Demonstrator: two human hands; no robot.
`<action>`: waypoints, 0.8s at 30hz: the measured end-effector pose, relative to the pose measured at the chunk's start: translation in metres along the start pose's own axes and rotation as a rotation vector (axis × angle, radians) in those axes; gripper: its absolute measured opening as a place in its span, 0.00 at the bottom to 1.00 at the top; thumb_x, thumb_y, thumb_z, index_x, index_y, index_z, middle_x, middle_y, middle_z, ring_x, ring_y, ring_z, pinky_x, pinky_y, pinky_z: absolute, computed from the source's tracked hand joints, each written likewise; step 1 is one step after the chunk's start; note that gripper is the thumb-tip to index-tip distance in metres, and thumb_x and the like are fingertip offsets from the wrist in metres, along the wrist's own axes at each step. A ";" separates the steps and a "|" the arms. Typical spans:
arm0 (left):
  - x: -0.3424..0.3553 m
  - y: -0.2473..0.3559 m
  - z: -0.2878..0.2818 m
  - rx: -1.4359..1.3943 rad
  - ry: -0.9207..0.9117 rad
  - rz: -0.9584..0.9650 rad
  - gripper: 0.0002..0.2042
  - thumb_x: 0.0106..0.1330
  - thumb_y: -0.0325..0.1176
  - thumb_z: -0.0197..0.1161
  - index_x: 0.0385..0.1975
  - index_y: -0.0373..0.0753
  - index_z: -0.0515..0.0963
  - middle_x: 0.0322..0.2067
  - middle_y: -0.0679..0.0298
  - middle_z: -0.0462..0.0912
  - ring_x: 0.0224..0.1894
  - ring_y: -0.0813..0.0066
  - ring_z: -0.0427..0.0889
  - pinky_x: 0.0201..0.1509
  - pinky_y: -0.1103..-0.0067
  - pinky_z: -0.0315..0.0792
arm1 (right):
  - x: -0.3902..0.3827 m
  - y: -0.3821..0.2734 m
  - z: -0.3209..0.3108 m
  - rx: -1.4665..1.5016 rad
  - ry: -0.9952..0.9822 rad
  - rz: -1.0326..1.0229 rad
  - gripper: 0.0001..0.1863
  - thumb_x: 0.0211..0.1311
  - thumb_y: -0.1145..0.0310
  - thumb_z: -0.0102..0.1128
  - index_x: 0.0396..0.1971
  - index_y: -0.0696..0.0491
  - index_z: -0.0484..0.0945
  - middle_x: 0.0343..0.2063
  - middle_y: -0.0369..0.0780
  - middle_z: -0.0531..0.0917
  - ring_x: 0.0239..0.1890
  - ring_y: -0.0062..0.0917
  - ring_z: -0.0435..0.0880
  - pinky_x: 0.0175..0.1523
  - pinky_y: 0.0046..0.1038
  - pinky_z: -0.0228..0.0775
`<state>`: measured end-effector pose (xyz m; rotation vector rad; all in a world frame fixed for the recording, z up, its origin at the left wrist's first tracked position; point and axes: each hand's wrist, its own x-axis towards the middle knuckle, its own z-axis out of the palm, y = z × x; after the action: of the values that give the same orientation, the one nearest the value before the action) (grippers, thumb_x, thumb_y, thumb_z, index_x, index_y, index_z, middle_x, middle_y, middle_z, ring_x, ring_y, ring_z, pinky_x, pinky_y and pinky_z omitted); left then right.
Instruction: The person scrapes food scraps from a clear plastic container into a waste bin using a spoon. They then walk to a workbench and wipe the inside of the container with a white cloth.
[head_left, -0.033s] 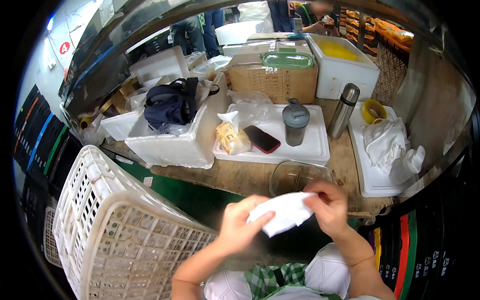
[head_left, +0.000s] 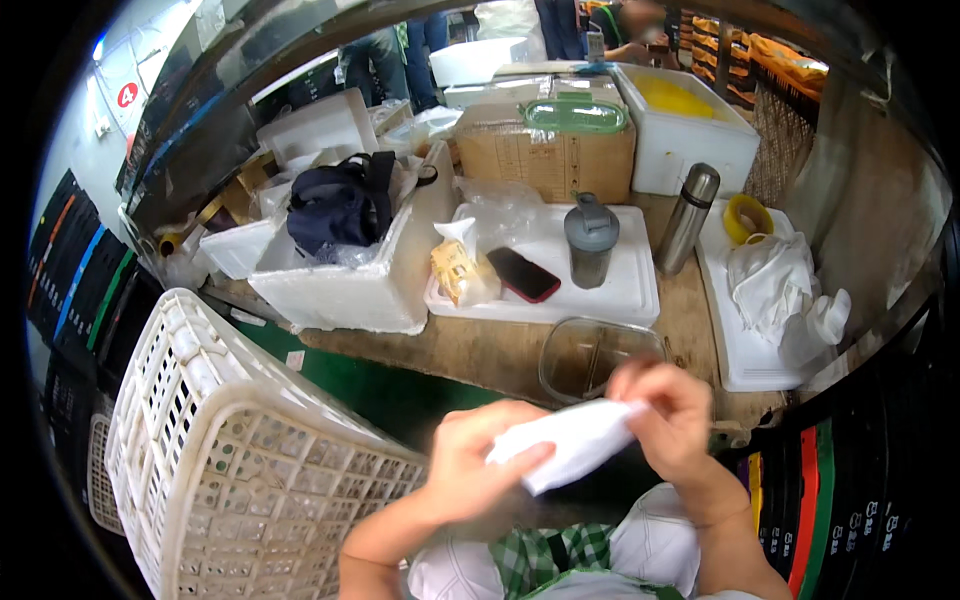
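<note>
Above my lap, a folded white tissue (head_left: 566,446) stretches between my two hands. My left hand (head_left: 478,455) grips its left end, thumb on top and fingers beneath. At the other end, the fingers of my right hand (head_left: 668,420) pinch its corner; they are slightly blurred. Just beyond the hands, a clear rectangular glass container (head_left: 560,365) sits at the table's front edge. Farther back, a soft tissue pack (head_left: 463,272) with a tissue sticking out lies on a white foam lid (head_left: 610,300), beside a dark phone (head_left: 524,275) and a grey shaker bottle (head_left: 591,243).
A white plastic crate (head_left: 290,470) stands tilted at my left. On the wooden table (head_left: 470,355) are a foam box (head_left: 340,297) with a dark blue bag, a cardboard box (head_left: 545,160), a steel thermos (head_left: 688,220) and yellow tape (head_left: 747,220). Black crates (head_left: 850,480) are stacked at right.
My right hand has shifted a little to the right. The tissue has dropped slightly and its right end now tilts up more; both hands still hold it.
</note>
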<state>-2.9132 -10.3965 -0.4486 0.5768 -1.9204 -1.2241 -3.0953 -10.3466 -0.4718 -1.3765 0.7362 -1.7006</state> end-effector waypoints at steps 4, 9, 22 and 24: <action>-0.004 0.048 0.011 -0.694 -0.248 0.426 0.12 0.53 0.29 0.55 0.34 0.28 0.70 0.33 0.46 0.73 0.34 0.54 0.73 0.38 0.66 0.66 | -0.004 -0.059 0.038 0.356 -0.098 -0.289 0.10 0.51 0.69 0.56 0.18 0.56 0.66 0.28 0.45 0.73 0.27 0.32 0.72 0.30 0.29 0.68; -0.033 0.074 0.034 -1.119 -0.137 0.375 0.13 0.59 0.33 0.48 0.32 0.25 0.72 0.33 0.40 0.73 0.34 0.51 0.74 0.36 0.58 0.66 | -0.022 -0.060 0.057 0.431 -0.036 -0.703 0.08 0.53 0.69 0.53 0.19 0.55 0.67 0.23 0.43 0.74 0.26 0.30 0.73 0.27 0.25 0.70; -0.049 0.086 0.052 -1.186 0.156 0.144 0.16 0.61 0.38 0.43 0.19 0.32 0.69 0.22 0.45 0.76 0.22 0.60 0.77 0.24 0.72 0.72 | -0.045 -0.069 0.071 0.342 -0.168 -0.582 0.03 0.50 0.70 0.53 0.23 0.53 0.73 0.25 0.38 0.71 0.27 0.26 0.68 0.27 0.21 0.60; -0.048 0.085 0.057 -1.167 0.230 0.091 0.16 0.62 0.38 0.43 0.17 0.33 0.68 0.21 0.45 0.76 0.21 0.61 0.77 0.22 0.74 0.73 | -0.049 -0.064 0.078 0.416 -0.050 -0.548 0.02 0.50 0.71 0.54 0.22 0.52 0.73 0.24 0.38 0.71 0.25 0.25 0.68 0.26 0.21 0.59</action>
<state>-2.9276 -10.2935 -0.4029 -0.0115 -0.7774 -1.8277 -3.0301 -10.2688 -0.4242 -1.3830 -0.0507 -2.0755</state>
